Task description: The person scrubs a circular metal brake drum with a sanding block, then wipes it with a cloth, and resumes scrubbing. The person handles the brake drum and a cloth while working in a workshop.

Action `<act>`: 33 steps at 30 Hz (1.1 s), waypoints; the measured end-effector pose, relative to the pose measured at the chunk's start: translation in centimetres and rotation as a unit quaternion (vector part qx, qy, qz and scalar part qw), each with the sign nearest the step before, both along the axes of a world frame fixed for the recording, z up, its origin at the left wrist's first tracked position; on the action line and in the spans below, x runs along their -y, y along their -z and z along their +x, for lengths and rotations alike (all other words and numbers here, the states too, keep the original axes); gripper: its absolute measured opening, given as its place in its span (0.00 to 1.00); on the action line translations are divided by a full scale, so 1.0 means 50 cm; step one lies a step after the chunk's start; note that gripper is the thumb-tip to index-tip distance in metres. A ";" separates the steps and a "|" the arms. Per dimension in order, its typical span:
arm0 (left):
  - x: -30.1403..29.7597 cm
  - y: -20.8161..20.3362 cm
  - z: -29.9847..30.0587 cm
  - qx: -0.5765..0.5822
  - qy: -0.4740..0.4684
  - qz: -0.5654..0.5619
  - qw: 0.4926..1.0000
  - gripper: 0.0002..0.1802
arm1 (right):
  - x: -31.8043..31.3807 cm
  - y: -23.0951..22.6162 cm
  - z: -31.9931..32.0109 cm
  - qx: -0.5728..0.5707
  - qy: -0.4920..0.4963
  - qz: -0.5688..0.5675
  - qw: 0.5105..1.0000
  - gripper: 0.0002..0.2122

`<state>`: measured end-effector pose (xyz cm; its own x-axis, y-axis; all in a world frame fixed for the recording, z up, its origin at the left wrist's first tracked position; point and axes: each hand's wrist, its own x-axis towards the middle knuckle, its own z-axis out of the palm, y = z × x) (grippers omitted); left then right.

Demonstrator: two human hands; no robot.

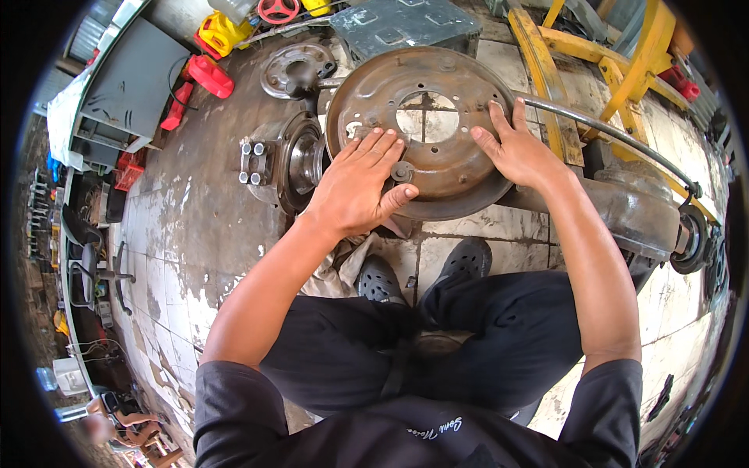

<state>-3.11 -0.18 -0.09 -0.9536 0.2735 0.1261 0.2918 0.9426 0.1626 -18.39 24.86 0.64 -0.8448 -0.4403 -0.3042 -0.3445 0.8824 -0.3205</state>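
Observation:
A large round rusty-brown brake backing plate (pixel 452 173), with a wide centre hole and several small bolt holes, is in front of me above my knees. My left hand (pixel 355 183) lies on its lower left face, fingers stretched out and thumb pointing right. At the right rim, my right hand (pixel 527 152) rests with fingers spread and thumb on the face; some of its fingers are hidden. Left of the plate is a greasy hub-like part (pixel 292 160) with bolts at its end. A heavy axle housing (pixel 632 210) extends to the right beneath my right forearm.
A smaller round plate (pixel 289 66) and a dark metal box (pixel 406 30) stand behind. A long metal rod (pixel 616 134) runs right, before a yellow metal frame (pixel 546 86). A rag (pixel 339 269) lies near my shoes. Far left are a grey cabinet (pixel 136 74) and an office chair (pixel 90 261).

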 end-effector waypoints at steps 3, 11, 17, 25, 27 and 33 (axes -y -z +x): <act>0.007 -0.009 -0.001 0.031 0.005 0.026 0.999 0.47 | -0.018 0.009 -0.010 0.008 -0.003 -0.025 1.000 0.40; 0.005 -0.014 -0.003 0.021 -0.008 0.016 1.000 0.45 | -0.008 0.007 -0.004 -0.003 -0.001 -0.006 1.000 0.40; 0.043 -0.051 0.058 0.064 0.053 0.004 0.997 0.43 | -0.017 0.010 -0.013 -0.003 -0.006 -0.026 1.000 0.40; 0.070 -0.078 0.080 0.012 0.031 0.031 0.999 0.14 | -0.013 -0.063 0.025 -0.055 -0.035 0.069 0.996 0.36; 0.066 -0.110 0.076 -0.020 0.009 0.073 0.997 0.11 | -0.010 -0.087 0.051 -0.121 -0.085 -0.007 0.989 0.34; -0.002 -0.206 0.058 -0.128 -0.035 0.036 0.990 0.10 | 0.034 -0.120 0.088 -0.129 -0.252 -0.303 0.910 0.30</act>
